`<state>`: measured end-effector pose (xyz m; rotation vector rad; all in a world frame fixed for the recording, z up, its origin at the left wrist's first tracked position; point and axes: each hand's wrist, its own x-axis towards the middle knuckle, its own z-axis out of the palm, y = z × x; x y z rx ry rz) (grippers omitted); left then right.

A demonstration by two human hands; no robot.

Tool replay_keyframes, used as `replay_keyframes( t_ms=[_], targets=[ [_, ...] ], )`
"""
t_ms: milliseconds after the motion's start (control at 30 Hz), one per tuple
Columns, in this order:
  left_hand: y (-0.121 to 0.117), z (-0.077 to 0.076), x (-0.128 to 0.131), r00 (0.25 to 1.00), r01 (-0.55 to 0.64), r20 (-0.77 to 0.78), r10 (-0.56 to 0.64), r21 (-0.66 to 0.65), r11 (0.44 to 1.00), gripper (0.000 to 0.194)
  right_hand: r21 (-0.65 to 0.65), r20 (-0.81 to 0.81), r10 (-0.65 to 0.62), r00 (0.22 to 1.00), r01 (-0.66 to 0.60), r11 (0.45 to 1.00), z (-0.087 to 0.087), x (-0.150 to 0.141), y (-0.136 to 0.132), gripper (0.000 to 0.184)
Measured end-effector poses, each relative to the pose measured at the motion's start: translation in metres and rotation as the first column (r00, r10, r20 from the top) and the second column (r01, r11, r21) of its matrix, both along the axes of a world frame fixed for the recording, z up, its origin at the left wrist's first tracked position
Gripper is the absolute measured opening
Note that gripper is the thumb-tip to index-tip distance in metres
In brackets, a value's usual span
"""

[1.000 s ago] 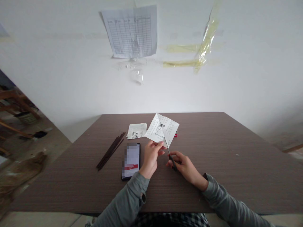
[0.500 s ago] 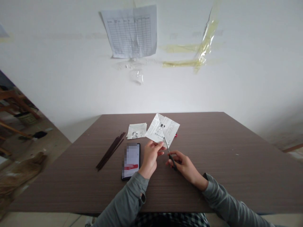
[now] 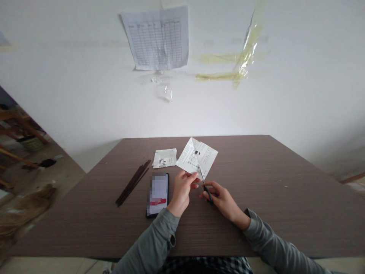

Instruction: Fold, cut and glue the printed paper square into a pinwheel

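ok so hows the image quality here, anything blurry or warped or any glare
In the head view, the phone screen is mosaic-blurred, the brown bundle at lower left is smeared, and the wide lens warps the table; the light is soft with faint shadows, a shine shows only on the wall tape, and the folded paper stays fairly sharp.

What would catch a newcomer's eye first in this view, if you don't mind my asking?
The white printed paper at the middle of the brown wood-grain table stands out first, held by the left hand. The right hand holds dark-handled scissors, their blades at its lower edge. Above, a ruled chart hangs on the white wall, with yellowed tape to its right.
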<state>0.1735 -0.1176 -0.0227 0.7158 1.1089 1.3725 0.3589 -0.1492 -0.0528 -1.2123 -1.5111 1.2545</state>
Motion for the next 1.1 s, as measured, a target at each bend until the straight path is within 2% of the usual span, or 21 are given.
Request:
replay_keyframes(
  t_ms=[300, 567, 767, 1100],
  targets=[
    [0.0003, -0.0008, 0.001, 1.0, -0.01, 0.005, 0.01, -0.001, 1.0, 0.032, -0.008, -0.001, 0.002, 1.0, -0.002, 1.0, 0.0004, 0.0011, -0.0004, 0.068],
    [0.0003, -0.0011, 0.0008, 1.0, 0.003, 0.001, -0.003, -0.009, 1.0, 0.043, -0.009, 0.001, -0.016, 1.0, 0.016, 1.0, -0.0009, -0.0004, 0.0001, 0.071],
    [-0.0007, 0.0002, 0.0007, 1.0, 0.004, 0.0, -0.004, -0.013, 1.0, 0.039, -0.019, 0.0, -0.023, 1.0, 0.023, 1.0, 0.0012, -0.001, -0.0007, 0.074],
    [-0.002, 0.0019, 0.0015, 1.0, 0.006, -0.016, -0.006, -0.02, 1.0, 0.038, -0.02, 0.003, 0.002, 1.0, -0.002, 1.0, 0.0057, -0.0002, -0.001, 0.067]
  ],
)
